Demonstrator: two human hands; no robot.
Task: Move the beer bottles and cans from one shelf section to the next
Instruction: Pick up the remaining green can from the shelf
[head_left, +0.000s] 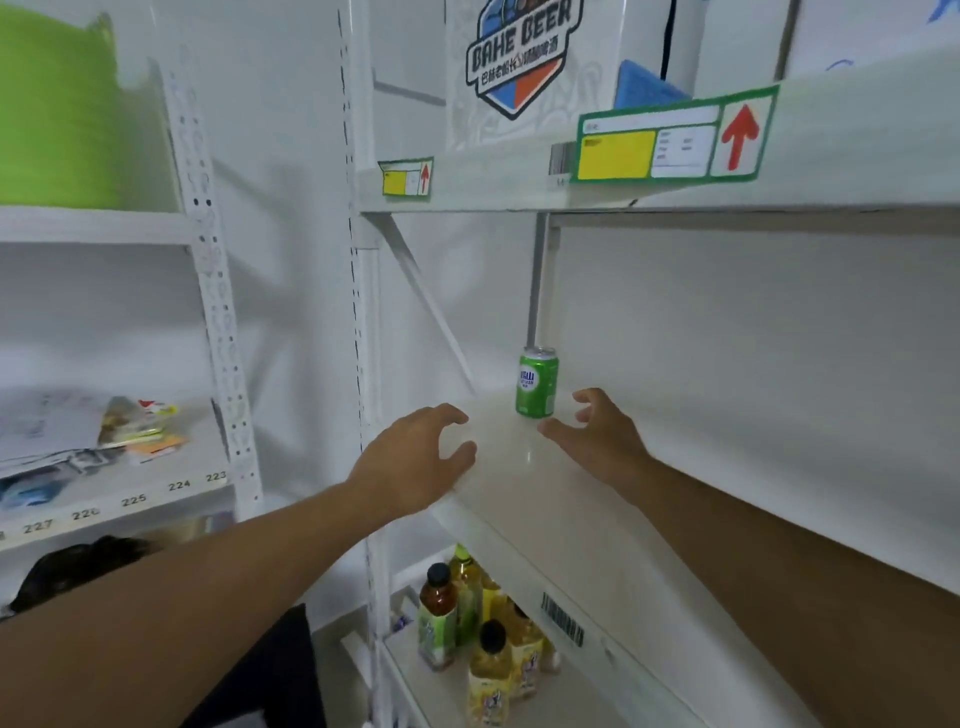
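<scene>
White metal shelving unit fills the right and centre of view; middle shelf board runs from lower right toward the back left corner. Upper shelf carries a white carton printed "BAHE BEER", with a blue item just beside it. Upper shelf edge bears a large green-bordered label with yellow block and red up arrow; a smaller label of the same kind sits further left.

Second shelving unit stands at left: green container on top level, loose papers and packets on the level below, edge numbered 223 to 227.

Lower shelf, under the middle board: cluster of drink bottles, yellow and amber liquid, dark caps, upright, packed close.

Both forearms reach in from below. Left hand at the front left corner of the middle shelf, fingers loosely curled and spread, gripping nothing; whether it touches the edge I cannot tell. Right hand over the shelf surface, fingers spread and bent in a claw, holding nothing.

Green beer can stands upright on the middle shelf near the back left, between the two hands, just beside the right hand's fingertips and apart from them.
</scene>
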